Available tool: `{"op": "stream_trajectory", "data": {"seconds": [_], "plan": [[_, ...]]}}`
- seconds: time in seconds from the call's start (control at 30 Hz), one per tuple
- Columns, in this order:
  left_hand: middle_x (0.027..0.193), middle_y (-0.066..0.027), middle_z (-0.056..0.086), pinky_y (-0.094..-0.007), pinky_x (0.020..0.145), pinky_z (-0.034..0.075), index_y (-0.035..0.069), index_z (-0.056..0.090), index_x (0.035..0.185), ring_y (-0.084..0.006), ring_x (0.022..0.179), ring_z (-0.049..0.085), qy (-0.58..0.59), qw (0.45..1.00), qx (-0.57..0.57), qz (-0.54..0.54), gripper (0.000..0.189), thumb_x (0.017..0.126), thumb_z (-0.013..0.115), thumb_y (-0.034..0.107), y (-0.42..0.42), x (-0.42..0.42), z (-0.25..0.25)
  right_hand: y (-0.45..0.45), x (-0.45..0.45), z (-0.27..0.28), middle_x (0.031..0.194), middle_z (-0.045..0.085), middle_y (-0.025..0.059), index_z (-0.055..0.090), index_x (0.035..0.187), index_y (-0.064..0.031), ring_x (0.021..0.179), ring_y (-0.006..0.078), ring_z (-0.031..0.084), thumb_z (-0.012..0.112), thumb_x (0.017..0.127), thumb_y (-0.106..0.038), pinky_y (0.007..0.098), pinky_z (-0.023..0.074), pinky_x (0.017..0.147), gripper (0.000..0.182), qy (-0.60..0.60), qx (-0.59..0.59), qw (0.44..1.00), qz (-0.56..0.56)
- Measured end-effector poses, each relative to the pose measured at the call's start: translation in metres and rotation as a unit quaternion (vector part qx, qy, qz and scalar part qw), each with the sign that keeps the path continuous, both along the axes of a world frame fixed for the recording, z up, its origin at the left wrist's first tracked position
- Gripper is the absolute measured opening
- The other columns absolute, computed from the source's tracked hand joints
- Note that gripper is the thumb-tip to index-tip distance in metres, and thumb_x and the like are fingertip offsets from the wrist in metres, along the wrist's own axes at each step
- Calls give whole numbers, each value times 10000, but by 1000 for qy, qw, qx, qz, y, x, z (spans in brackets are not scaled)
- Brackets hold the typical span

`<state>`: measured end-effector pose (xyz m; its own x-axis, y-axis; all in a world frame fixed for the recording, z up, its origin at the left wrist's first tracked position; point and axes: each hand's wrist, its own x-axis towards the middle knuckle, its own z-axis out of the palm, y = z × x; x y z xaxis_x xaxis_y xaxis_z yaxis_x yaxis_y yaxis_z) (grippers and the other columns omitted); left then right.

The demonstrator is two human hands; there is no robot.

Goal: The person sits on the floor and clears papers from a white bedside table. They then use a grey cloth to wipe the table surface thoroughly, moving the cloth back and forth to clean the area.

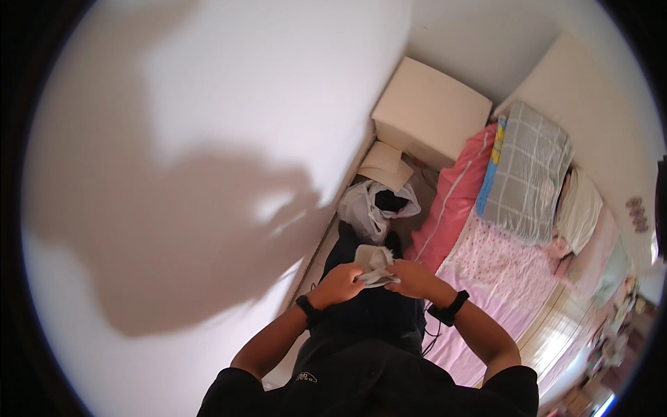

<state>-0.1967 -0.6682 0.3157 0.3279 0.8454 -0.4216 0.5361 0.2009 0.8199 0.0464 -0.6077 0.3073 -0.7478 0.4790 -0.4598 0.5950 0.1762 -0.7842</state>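
A crumpled, light grey-beige cloth item (372, 260) with a fluffy pale patch is held out in front of my waist. My left hand (338, 284) grips its left edge. On the other side my right hand (418, 281) pinches the right edge. Folds and fingers hide part of it, so its exact kind cannot be told. Black bands (449, 310) circle both my wrists. Just beyond the cloth, on the floor, stands a white plastic bag (365, 208) with something black (391, 200) in its mouth.
Close on the left rises a white wall (234, 104) bearing my shadow. Cardboard pieces (385, 164) lie between the bag and a cream bedside cabinet (432, 101). To the right is a bed with pink bedding (500, 281), a red-pink cover (453, 193) and a grey checked blanket (531, 172).
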Motion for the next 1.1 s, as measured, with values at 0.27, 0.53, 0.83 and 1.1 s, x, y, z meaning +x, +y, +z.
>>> {"op": "stream_trajectory", "data": {"seconds": [0.27, 0.53, 0.83, 1.1], "plan": [[968, -162, 611, -500, 870, 447, 21, 617, 950, -381, 941, 590, 177, 977, 59, 102, 264, 741, 655, 180, -113, -7, 81, -30, -38, 54, 1287, 545, 197, 695, 959, -37, 1264, 370, 473, 678, 808, -169, 442, 410, 1043, 201, 128, 292, 939, 127], [961, -176, 611, -484, 869, 435, 31, 563, 942, -386, 940, 578, 179, 861, 262, 398, 227, 739, 663, 37, -260, -29, 91, -101, -132, 115, 987, 635, 149, 643, 891, -67, 966, 366, 621, 644, 835, -178, 464, 498, 832, 125, 100, 261, 901, 333], [889, -219, 631, -500, 685, 479, 45, 528, 1018, -449, 825, 612, 106, 772, 241, 579, 274, 769, 631, -4, -457, -78, 103, -265, -243, 150, 837, 636, 161, 627, 890, -80, 812, 397, 624, 620, 889, -242, 507, 488, 674, 162, 73, 321, 870, 367], [796, -207, 635, -537, 657, 473, 51, 485, 1052, -458, 784, 606, 264, 801, 224, 489, 308, 775, 620, 43, -583, -141, 19, -386, -321, 91, 789, 646, 212, 620, 862, -48, 787, 422, 630, 603, 892, -241, 522, 491, 676, 196, 36, 378, 832, 405]]}}
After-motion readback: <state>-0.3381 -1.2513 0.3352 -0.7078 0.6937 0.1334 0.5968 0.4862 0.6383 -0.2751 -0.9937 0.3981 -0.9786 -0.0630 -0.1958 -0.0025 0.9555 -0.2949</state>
